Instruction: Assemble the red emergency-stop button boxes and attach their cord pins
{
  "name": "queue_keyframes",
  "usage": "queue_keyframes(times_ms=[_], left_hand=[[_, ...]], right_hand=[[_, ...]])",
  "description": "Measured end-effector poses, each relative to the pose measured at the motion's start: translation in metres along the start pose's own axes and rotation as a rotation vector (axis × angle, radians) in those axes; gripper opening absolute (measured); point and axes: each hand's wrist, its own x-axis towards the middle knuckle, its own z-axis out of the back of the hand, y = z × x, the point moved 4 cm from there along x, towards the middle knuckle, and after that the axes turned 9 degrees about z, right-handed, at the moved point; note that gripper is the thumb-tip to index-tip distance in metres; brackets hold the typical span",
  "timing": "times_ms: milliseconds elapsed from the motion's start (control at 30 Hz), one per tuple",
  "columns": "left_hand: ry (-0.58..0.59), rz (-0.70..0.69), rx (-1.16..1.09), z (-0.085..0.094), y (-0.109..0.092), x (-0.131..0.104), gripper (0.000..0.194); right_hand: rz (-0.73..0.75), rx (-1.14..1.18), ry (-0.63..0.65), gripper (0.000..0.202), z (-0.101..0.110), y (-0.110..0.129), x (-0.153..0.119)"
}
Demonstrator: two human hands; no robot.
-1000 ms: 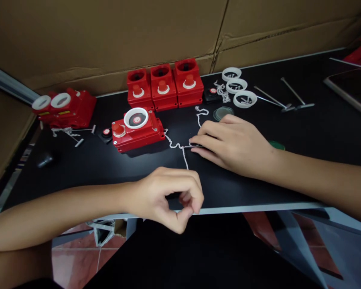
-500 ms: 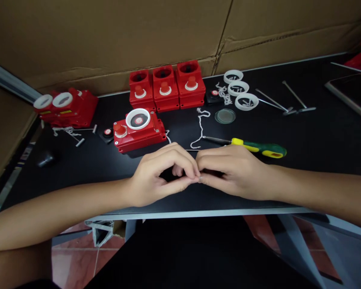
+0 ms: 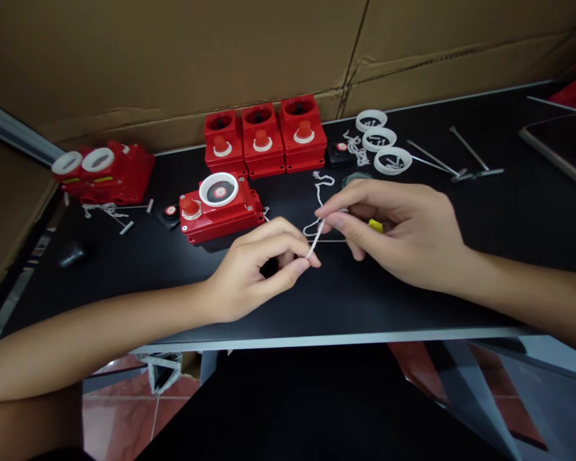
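Observation:
A short stretch of white string (image 3: 315, 239) runs between my two hands. My left hand (image 3: 264, 269) pinches its lower end between thumb and fingers, close above the black table. With thumb and forefinger, my right hand (image 3: 393, 230) grips the upper end, higher and to the right. Behind my left hand lies a red box (image 3: 225, 221) with a white ring (image 3: 219, 189) and an orange-red knob on top. Another loose white string (image 3: 320, 198) lies just beyond my hands. My right hand covers most of a screwdriver, leaving a bit of its yellow handle (image 3: 376, 225) visible.
Red boxes (image 3: 264, 157) stand in a row against the cardboard wall (image 3: 182, 57), with more boxes (image 3: 129, 173) at left. White rings (image 3: 392, 161) holding small screws sit at back right, near metal T-shaped rods (image 3: 475, 153). A dark flat device (image 3: 566, 147) lies far right.
My right hand has risen and moved right, away from my left hand, drawing the white string into view between them. It now hides most of the screwdriver. My left hand has barely moved.

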Motion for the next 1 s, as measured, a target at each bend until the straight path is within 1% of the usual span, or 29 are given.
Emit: queue_keyframes(times_ms=[133, 233, 300, 367, 433, 533, 600, 667, 733, 833, 900, 1000], left_hand=[[-0.113, -0.094, 0.041, 0.005, -0.003, 0.000, 0.013], [-0.114, -0.151, 0.005, 0.006, -0.005, 0.001, 0.009], [-0.094, -0.160, -0.030, 0.006, -0.006, 0.002, 0.012], [-0.078, -0.135, -0.068, 0.006, -0.005, 0.003, 0.015], [-0.077, -0.078, -0.116, 0.006, -0.003, 0.004, 0.016], [-0.079, 0.029, -0.201, 0.006, 0.003, 0.004, 0.014], [-0.058, 0.074, -0.263, 0.004, 0.006, 0.005, 0.015], [-0.029, 0.106, -0.295, 0.002, 0.008, 0.005, 0.018], [-0.014, 0.128, -0.294, 0.001, 0.009, 0.006, 0.021], [-0.005, 0.134, -0.277, 0.000, 0.012, 0.007, 0.020], [0.000, 0.127, -0.264, -0.001, 0.013, 0.008, 0.015], [0.004, 0.105, -0.248, -0.001, 0.014, 0.008, 0.010]], right_hand=[[-0.007, -0.084, 0.048, 0.016, -0.002, -0.002, 0.001], [0.030, -0.147, 0.094, 0.017, -0.005, 0.000, 0.002], [0.049, -0.170, 0.122, 0.018, -0.006, 0.000, 0.001], [0.070, -0.190, 0.154, 0.019, -0.008, -0.001, 0.001], [0.096, -0.213, 0.161, 0.016, -0.009, -0.002, 0.000], [0.119, -0.248, 0.088, 0.019, -0.007, -0.002, -0.001], [0.158, -0.250, 0.031, 0.024, -0.004, 0.001, -0.002], [0.228, -0.241, 0.031, 0.026, -0.003, 0.005, -0.002], [0.314, -0.262, 0.079, 0.026, -0.004, 0.009, -0.003], [0.426, -0.359, 0.148, 0.025, -0.005, 0.012, -0.005], [0.461, -0.432, 0.133, 0.023, -0.006, 0.011, -0.007], [0.463, -0.533, 0.109, 0.014, -0.008, 0.010, -0.009]])
